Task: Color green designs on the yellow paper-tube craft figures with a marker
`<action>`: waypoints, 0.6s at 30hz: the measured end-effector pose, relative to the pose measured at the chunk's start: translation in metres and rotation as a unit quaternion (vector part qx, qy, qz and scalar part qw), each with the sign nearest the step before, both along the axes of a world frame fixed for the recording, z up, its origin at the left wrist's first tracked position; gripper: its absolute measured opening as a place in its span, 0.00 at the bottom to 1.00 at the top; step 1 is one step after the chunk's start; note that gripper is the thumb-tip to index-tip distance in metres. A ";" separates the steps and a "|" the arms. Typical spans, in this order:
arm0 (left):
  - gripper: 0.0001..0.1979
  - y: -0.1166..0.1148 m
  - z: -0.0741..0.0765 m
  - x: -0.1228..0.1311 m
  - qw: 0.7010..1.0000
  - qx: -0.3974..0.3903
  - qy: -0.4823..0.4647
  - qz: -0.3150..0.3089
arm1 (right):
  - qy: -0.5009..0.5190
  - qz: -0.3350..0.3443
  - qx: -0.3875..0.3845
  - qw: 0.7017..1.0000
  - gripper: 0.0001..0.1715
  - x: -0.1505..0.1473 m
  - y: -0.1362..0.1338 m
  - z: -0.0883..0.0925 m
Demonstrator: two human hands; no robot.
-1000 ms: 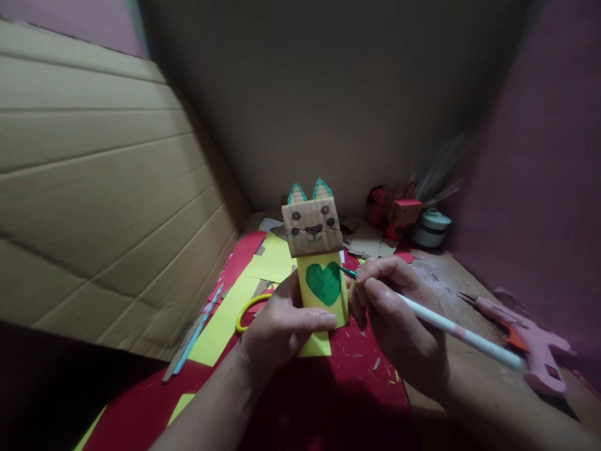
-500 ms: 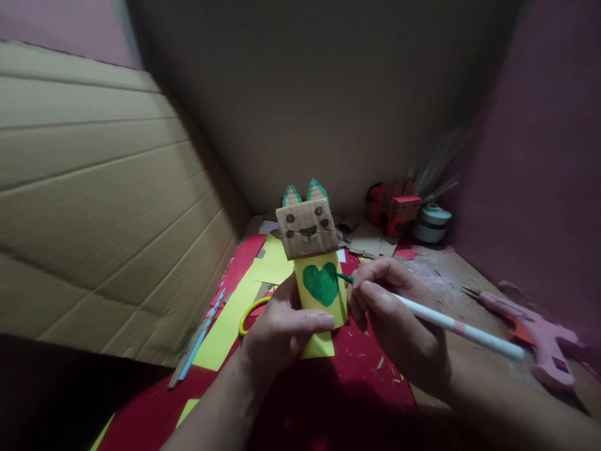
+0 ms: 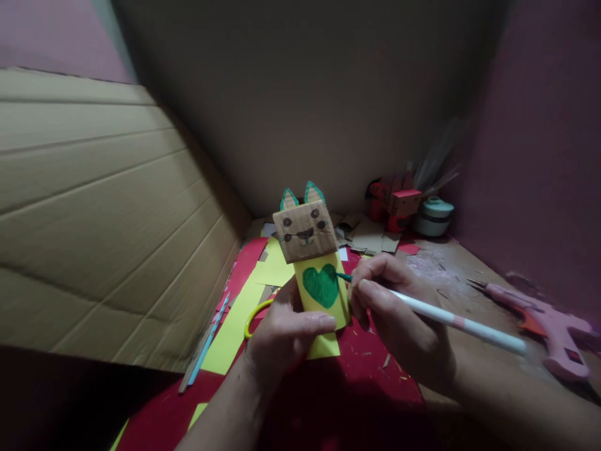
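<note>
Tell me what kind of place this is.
Probably a home craft corner, screened by cardboard panels. Cut red and yellow paper litters the surface, a pink glue gun lies at right, and the right hand holds a pen to a cardboard cat.

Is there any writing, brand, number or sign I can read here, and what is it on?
No words, brands or numbers are readable.
Drawn signs only: a green heart on the yellow paper body of the brown cardboard cat figure, a face on its head.
The white pen and pink glue gun show no legible print.
</note>
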State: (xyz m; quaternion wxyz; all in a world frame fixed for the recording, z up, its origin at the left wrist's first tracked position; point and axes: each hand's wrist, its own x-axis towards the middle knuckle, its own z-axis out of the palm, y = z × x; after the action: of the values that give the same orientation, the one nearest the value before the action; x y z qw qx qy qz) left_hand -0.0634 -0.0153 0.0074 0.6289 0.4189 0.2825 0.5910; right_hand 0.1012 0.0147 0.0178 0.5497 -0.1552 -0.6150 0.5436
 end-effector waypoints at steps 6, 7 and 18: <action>0.21 -0.001 0.003 0.002 1.000 0.001 -0.003 0.011 | -0.002 0.002 0.003 1.000 0.09 0.000 0.001 -0.001; 0.21 -0.001 0.004 0.003 1.000 0.004 -0.002 0.008 | -0.001 0.001 0.002 1.000 0.09 0.000 0.001 -0.001; 0.22 -0.005 0.007 0.003 1.000 -0.005 0.014 0.020 | -0.013 -0.026 0.014 0.999 0.07 -0.001 -0.003 0.003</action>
State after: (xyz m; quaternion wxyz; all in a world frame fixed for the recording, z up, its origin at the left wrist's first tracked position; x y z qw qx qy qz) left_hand -0.0601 -0.0200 0.0145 0.6147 0.4184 0.3024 0.5963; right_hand 0.1001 0.0116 0.0208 0.5577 -0.1708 -0.6256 0.5181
